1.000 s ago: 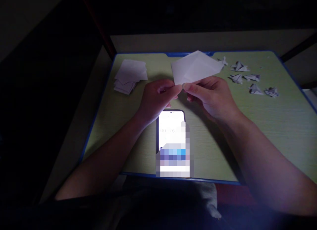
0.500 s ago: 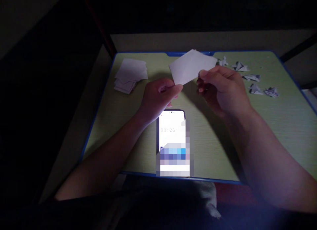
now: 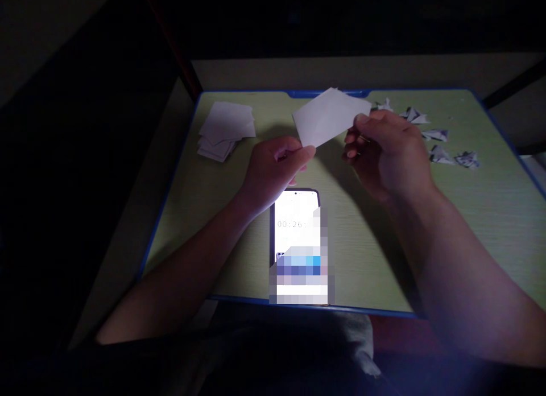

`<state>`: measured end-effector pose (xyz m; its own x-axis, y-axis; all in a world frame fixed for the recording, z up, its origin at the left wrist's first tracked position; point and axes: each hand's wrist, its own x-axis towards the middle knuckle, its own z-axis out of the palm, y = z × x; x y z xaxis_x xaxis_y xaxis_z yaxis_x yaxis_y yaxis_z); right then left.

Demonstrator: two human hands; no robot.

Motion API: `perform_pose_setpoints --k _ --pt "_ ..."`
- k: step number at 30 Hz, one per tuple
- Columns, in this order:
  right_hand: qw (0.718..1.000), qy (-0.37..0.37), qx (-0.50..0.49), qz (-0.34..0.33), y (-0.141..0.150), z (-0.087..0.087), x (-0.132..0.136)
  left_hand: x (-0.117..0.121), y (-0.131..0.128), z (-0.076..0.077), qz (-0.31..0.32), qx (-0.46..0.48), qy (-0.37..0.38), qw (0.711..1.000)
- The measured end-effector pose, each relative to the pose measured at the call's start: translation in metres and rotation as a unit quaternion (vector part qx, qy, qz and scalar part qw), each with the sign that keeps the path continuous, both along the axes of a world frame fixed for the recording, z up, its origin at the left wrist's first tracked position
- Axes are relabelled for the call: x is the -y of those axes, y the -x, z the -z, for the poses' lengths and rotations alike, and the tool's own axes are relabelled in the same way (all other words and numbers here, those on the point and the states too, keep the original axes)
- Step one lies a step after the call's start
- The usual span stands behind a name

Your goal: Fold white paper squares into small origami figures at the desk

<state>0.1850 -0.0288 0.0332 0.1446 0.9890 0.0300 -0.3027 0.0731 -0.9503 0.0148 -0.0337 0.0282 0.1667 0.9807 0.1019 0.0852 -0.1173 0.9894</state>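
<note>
A folded sheet of white paper [image 3: 330, 116] is held up over the far middle of the table, its pointed top edge showing more than one layer. My left hand [image 3: 277, 165] pinches its lower left corner, thumb in front and fingers behind. At the right edge, my right hand [image 3: 392, 148] has its thumb and forefinger closed on the paper, with the other fingers curled below. Beneath my hands lies a phone [image 3: 296, 219] with a bright screen that reads 00:26; its lower part is blurred out.
The table [image 3: 354, 259] has a green top and blue rim. A loose stack of white paper [image 3: 226, 123] lies far left. Several small folded paper pieces [image 3: 441, 154] are scattered far right, some partly behind my right hand. Surroundings are dark.
My right hand has slid slightly right and up along the paper's edge, toward its right corner. The left hand keeps its pinch, and the paper has barely shifted.
</note>
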Motion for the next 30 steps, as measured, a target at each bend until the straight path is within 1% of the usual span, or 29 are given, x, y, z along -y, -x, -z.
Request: perform_pose_setpoints --k 13,18,23,27,30 --pt "1.0 -0.017 -0.005 0.02 0.0036 0.0023 -0.0011 0.0017 -0.0024 0.0022 0.002 -0.006 0.012 1.0" --pt "0.999 -0.029 0.018 0.025 0.0037 0.0047 -0.002 0.0025 -0.0029 0.0019 0.005 -0.002 0.023 1.0" --pt "0.999 -0.022 0.017 0.028 0.0032 0.0061 -0.0032 0.0019 -0.0033 0.0025 0.007 0.009 0.047 0.999" --pt "0.999 -0.017 0.025 0.021 0.0015 0.0059 -0.0038 0.0016 -0.0035 0.0027 0.01 0.011 0.049 0.999" --pt "0.999 -0.013 0.025 0.033 0.0014 0.0047 -0.0036 0.0018 -0.0031 0.0022 0.009 0.014 0.05 0.999"
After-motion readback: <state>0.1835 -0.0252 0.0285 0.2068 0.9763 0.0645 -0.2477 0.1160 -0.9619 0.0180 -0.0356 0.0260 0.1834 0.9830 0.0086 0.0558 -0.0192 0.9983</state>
